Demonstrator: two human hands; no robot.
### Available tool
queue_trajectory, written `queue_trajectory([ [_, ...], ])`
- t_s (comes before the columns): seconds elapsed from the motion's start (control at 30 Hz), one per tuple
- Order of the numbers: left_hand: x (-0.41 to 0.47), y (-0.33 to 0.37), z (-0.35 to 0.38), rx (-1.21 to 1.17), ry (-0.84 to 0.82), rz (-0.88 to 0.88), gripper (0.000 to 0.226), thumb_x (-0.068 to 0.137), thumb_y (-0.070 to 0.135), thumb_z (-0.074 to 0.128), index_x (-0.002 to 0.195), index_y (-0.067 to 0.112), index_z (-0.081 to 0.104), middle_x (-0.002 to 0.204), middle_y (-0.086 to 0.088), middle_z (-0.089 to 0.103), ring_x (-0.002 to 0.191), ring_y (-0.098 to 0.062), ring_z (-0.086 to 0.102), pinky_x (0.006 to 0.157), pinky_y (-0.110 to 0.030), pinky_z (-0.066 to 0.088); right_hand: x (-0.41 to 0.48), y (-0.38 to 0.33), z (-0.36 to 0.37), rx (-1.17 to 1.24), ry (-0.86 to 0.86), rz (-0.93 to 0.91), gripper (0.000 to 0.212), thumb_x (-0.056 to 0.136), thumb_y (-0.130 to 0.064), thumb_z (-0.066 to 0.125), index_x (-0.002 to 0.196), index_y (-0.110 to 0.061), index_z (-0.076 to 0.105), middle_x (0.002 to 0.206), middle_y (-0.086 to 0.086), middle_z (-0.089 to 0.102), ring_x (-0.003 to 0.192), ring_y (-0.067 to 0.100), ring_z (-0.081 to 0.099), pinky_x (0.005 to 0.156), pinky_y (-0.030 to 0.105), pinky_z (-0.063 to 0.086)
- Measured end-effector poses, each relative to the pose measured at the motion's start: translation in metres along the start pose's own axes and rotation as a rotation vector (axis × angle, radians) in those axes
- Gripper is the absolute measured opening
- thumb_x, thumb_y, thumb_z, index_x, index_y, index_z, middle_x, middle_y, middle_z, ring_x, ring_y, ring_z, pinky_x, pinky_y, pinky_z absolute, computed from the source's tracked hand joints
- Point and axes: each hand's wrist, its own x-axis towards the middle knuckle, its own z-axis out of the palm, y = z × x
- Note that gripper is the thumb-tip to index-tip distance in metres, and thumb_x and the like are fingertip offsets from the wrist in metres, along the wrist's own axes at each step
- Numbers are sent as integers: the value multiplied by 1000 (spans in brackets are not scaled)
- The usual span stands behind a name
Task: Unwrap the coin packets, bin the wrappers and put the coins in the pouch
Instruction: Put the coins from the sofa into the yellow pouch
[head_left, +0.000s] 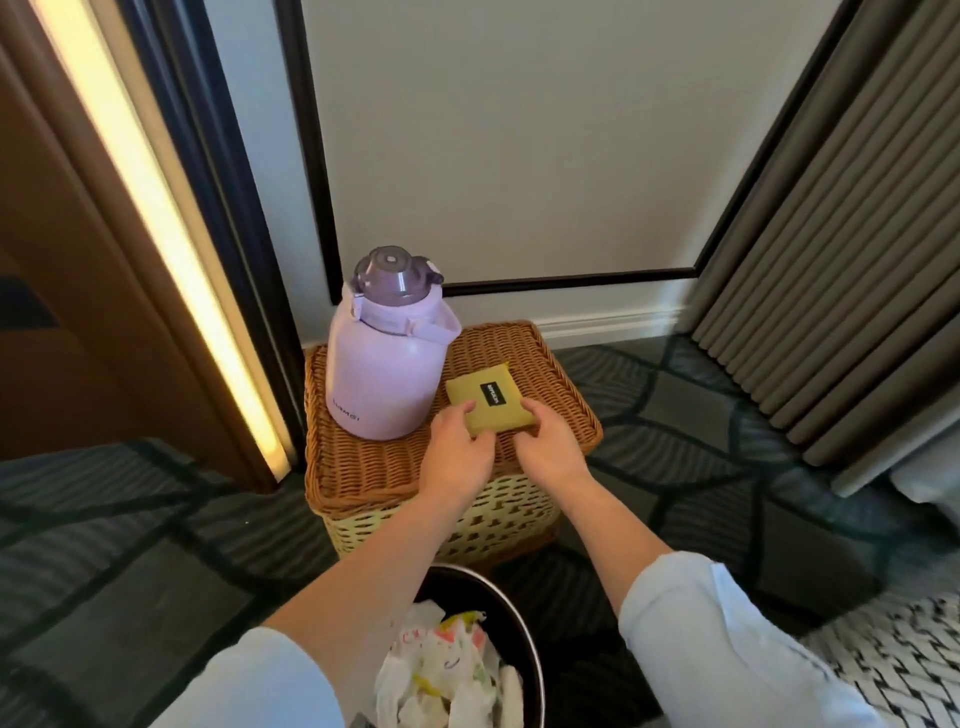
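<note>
Yellow pouch on wicker basket, left hand and right hand pinching its edge

A brown wicker lid is seated on a paler woven basket, which is stood on dark patterned carpet. A lilac insulated jug is stood upright on the lid. Just right of the jug, a flat mustard-yellow pouch is laid on the lid. Nearer than the jug, a black bin is set on the carpet.

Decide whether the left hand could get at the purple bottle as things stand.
Probably yes. The left hand is at the yellow pouch, right beside the bottle on the basket lid, with nothing between them.
</note>
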Motion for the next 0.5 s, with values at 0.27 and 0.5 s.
queue_trajectory([
  [0.27,13,0,9,43,-16,-24,49,93,17,48,141,21,41,135,-2,54,130,-26,45,114,-49,25,19,1,-5,-183,-144,14,41,88,-11,50,127,-22,56,125,4,60,120,27,48,107,37,33],
  [0.5,-13,18,5,-182,92,-168,50,98,28,46,145,14,35,146,-9,32,114,-23,48,94,-30,34,-15,-8,-21,237,191,119,30,96,-17,56,126,-16,60,108,-3,62,95,9,57,83,23,45],
])
